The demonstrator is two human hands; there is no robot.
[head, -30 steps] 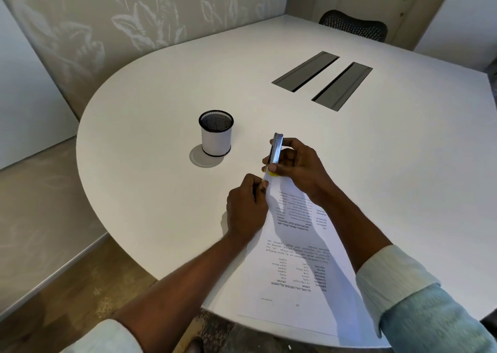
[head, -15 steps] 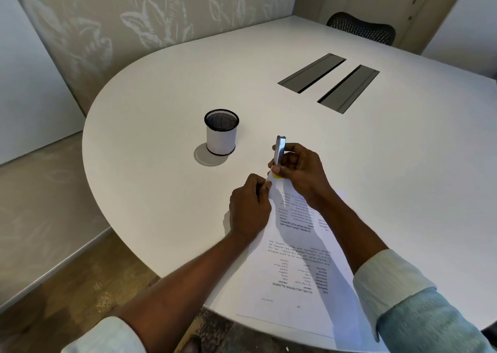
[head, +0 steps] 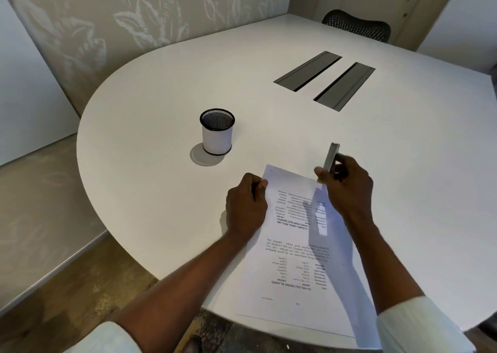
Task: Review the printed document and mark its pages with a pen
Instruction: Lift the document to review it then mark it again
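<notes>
Head view: white table (head: 161,89) with a rounded end. Document (head: 293,247) lies flat at the near edge, its near end hanging slightly past the rim; printed text runs upside-down to the wearer.

Left hand (head: 246,207) rests on the document's left edge near the far-left corner, fingers curled in, thumb and fingertips pressing the paper's margin. Cannot tell if it pinches the sheet or just pins it down.

Right hand (head: 347,188) is over the far-right corner of the document, blurred. Its fingers are closed around a grey pen (head: 330,159), held near upright, top end tilted away. A yellow bit shows at the pen's lower end by the thumb; tip hidden or too blurred to tell whether it touches paper.

Cup (head: 217,131), white with black mesh rim, stands upright on the table, left of and beyond the document, apart from both hands. Nothing visible sticking out of it.

Two dark slots (head: 324,79) sit in the tabletop farther back, side by side. Chair (head: 355,27) at the far side.
</notes>
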